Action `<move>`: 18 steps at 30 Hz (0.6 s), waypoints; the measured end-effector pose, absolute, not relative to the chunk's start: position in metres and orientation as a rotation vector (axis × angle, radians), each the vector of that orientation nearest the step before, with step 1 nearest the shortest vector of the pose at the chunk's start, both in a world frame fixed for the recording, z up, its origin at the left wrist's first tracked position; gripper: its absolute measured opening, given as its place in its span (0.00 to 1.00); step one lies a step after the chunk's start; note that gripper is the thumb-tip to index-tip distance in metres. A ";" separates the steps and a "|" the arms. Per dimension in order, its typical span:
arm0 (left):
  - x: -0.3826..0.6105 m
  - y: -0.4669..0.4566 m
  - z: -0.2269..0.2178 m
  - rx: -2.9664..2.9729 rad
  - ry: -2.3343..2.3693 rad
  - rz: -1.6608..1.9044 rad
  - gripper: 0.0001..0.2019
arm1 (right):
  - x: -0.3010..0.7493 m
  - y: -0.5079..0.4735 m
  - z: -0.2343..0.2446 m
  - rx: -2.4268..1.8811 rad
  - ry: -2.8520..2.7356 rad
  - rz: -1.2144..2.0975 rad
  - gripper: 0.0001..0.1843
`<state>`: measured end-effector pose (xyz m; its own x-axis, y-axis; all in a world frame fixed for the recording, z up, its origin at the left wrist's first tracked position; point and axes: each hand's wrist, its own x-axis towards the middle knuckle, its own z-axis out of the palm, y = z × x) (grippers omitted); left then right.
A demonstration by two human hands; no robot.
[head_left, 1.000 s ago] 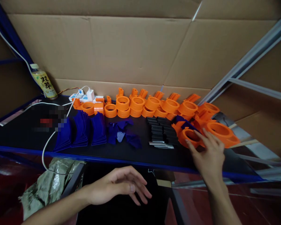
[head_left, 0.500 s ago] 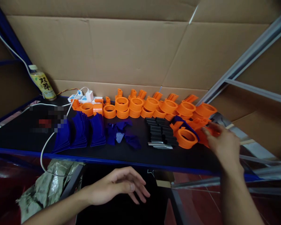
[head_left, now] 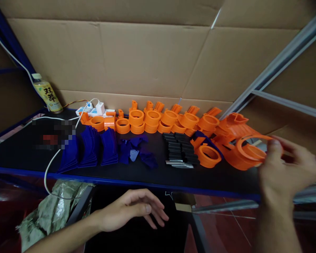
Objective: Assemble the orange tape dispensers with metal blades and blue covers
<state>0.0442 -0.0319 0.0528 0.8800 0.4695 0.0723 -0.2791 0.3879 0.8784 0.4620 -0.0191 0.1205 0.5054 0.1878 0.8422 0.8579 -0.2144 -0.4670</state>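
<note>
My right hand [head_left: 287, 172] is at the right end of the black shelf [head_left: 213, 177], fingers pinched on the rim of a large orange ring part [head_left: 243, 153] that is lifted and tilted. Another orange ring [head_left: 208, 155] lies just to its left beside a stack of black strips [head_left: 179, 149]. My left hand [head_left: 133, 209] hovers below the shelf's front edge, fingers loosely spread and holding nothing.
A row of orange ring parts [head_left: 152, 119] lines the back. Stacks of dark blue pieces [head_left: 91, 151] and loose blue pieces [head_left: 137, 151] lie to the left. A power strip [head_left: 94, 110], a white cable [head_left: 51, 160] and a bottle [head_left: 47, 94] are at back left. Cardboard [head_left: 147, 56] forms the wall.
My right hand moved right from the orange ring near the black strips, took hold of the large orange ring part and lifted it. My left hand stayed put.
</note>
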 end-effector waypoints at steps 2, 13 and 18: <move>0.045 -0.032 0.054 1.086 0.186 0.525 0.18 | 0.434 -0.034 0.124 -1.635 -0.892 -0.534 0.23; 0.057 -0.036 0.055 0.675 0.348 0.953 0.15 | 0.305 -0.087 0.112 -1.494 -1.806 0.557 0.23; 0.050 -0.032 0.056 0.568 0.421 0.874 0.12 | 0.502 -0.021 0.113 -2.266 -1.394 -0.709 0.31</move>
